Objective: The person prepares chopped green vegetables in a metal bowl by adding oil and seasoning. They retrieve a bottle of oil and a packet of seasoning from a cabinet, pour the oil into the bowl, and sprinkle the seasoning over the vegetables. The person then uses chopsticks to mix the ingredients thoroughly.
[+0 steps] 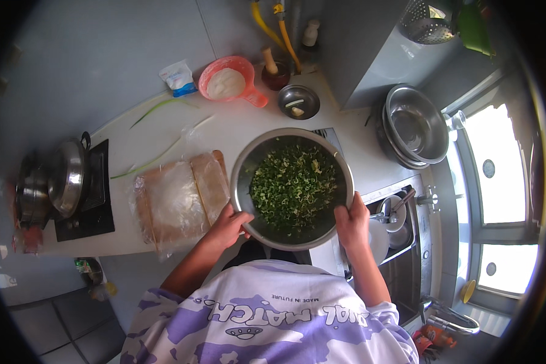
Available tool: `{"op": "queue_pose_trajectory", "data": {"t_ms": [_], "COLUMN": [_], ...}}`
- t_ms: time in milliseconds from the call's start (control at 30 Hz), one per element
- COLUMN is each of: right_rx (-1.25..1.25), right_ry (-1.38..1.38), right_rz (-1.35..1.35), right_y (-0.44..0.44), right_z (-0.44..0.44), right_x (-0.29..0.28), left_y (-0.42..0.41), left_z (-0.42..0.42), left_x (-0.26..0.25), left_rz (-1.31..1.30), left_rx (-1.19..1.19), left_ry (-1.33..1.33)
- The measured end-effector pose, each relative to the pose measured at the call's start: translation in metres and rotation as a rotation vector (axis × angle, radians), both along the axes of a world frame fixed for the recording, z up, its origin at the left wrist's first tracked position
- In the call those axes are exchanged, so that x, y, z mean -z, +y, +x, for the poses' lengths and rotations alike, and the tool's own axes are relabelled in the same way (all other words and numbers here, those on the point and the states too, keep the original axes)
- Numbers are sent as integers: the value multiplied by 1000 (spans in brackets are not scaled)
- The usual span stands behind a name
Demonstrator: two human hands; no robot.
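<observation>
Both hands grip a large stainless steel bowl (242, 182) by its rim, close in front of my body. Finely chopped greens (295, 186), with pale bits among them, cover its bottom. My left hand (231, 226) holds the lower left of the rim, thumb on top. At the lower right, my right hand (352, 220) has its thumb over the edge and the other fingers mostly hidden. Left of the bowl, a wooden board (219, 159) lies on the white counter under clear plastic film (177, 195), with a thin wooden stick across it.
At the back stand a pink scoop (256, 98) of white flour, a white-and-blue packet (178, 78), a mortar (275, 78) with pestle and a small metal bowl (309, 109). Metal basins (412, 123) are stacked right, above a sink (402, 277) holding dishes. A lidded pot (67, 177) sits left.
</observation>
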State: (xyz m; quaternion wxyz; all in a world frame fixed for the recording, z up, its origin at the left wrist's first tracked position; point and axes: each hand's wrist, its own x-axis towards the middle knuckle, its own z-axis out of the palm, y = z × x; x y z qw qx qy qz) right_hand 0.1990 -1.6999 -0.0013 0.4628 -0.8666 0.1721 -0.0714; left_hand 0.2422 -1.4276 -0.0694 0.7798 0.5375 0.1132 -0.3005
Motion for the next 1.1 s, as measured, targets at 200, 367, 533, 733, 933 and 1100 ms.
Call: {"op": "queue_pose_trajectory", "data": {"t_ms": [200, 367, 533, 733, 933, 1100], "right_rx": [71, 129, 128, 124, 183, 45], "right_ry": [23, 123, -195, -49, 81, -4], "right_rz": [107, 407, 644, 610, 333, -36], "right_y": [-2, 3, 17, 23, 36, 46], "right_z": [20, 28, 34, 46, 43, 30], "right_x": [38, 93, 62, 112, 61, -23], "left_y": [2, 14, 18, 29, 34, 52], "left_z": [27, 42, 45, 60, 57, 49], "left_x": [-3, 0, -83, -12, -3, 22], "left_rz": [109, 203, 339, 277, 198, -57], "left_rx": [38, 132, 180, 168, 99, 285], "left_ry": [23, -38, -416, -220, -81, -204]}}
